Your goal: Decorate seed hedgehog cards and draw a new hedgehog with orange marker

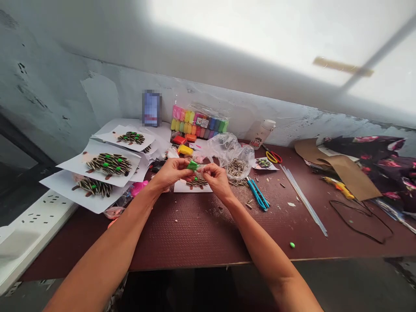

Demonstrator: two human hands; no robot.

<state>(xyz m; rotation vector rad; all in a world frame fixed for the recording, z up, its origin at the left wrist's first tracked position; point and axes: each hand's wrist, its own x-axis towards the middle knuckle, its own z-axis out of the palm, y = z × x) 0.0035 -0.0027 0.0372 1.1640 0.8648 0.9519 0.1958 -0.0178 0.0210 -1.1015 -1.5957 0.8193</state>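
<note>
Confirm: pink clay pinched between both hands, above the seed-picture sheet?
Wrong colour: the head view shows green clay, not pink, pinched between the left hand and right hand, above the seed-picture sheet.

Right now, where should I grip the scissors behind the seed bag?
Best take the scissors by their red-and-yellow finger loops, coming from the near side with your right hand: they lie flat on the table, loops toward you, blades toward the wall.
</note>
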